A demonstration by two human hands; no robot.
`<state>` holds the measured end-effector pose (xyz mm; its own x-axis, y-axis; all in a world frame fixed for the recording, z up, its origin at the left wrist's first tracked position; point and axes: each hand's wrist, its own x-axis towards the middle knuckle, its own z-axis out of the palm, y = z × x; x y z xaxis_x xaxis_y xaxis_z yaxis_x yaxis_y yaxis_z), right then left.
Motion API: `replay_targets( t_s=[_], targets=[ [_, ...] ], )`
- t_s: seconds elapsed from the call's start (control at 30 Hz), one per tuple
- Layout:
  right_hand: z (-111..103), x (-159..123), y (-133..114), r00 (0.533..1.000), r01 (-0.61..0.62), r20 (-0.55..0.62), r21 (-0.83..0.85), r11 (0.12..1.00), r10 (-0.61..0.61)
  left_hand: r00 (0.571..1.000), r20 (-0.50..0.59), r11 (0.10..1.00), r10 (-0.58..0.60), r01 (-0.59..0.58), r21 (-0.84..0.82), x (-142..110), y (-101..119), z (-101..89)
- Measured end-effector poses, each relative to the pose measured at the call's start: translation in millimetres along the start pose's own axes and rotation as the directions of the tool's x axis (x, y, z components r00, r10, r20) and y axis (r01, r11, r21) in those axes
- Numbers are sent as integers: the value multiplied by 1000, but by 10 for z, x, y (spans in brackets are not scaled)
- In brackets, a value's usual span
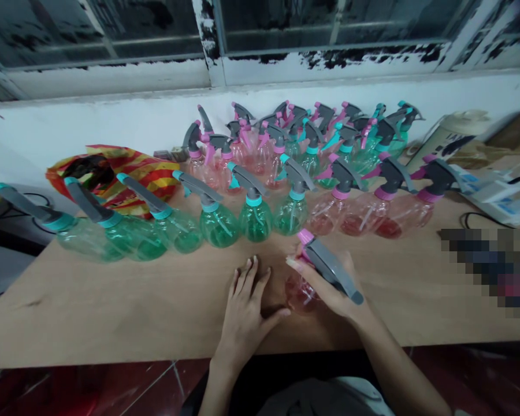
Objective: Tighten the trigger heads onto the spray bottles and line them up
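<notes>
My right hand [329, 289] is wrapped round the neck of a pink spray bottle [301, 294] with a grey and pink trigger head, upright near the table's front edge. Left of it, my left hand [247, 312] lies on the table with its fingers spread, holding nothing; the thumb points toward the bottle's base. Beyond my hands runs a row of spray bottles: green ones [255, 222] with turquoise collars on the left and middle, pink ones [357, 219] with pink collars on the right.
More pink and green spray bottles [312, 164] crowd along the wall. A red and yellow plastic bag [151, 173] lies at the back left. At the right are a pale canister [448, 136], a white object with cables [502, 196] and a blurred-out patch. The wooden table [112, 312] ends before my lap.
</notes>
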<state>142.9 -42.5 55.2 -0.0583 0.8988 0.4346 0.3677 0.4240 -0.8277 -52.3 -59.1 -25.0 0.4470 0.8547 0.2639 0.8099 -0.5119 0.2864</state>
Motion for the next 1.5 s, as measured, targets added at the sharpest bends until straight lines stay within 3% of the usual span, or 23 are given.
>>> replay_targets(
  t_s=[0.17, 0.53, 0.9, 1.5],
  targets=[
    [-23, 4, -40, 998, 52, 25, -23, 998, -51, 1000, 12, 1000, -12, 12, -18, -4, -8, -7],
    [13, -32, -26, 1000, 13, -8, 0, 1000, -13, 1000, 6, 1000, -17, 17, -25, -1, -6, -18],
    [4, -7, -32, 995, 97, -23, -10, 995, -97, 1000, -9, 999, -25, 24, -38, -10, -11, -1],
    [118, 117, -125, 997, 76, -27, 39, 996, -75, 1000, -20, 1000, 6, -7, -30, -13, -38, -8]
  ],
)
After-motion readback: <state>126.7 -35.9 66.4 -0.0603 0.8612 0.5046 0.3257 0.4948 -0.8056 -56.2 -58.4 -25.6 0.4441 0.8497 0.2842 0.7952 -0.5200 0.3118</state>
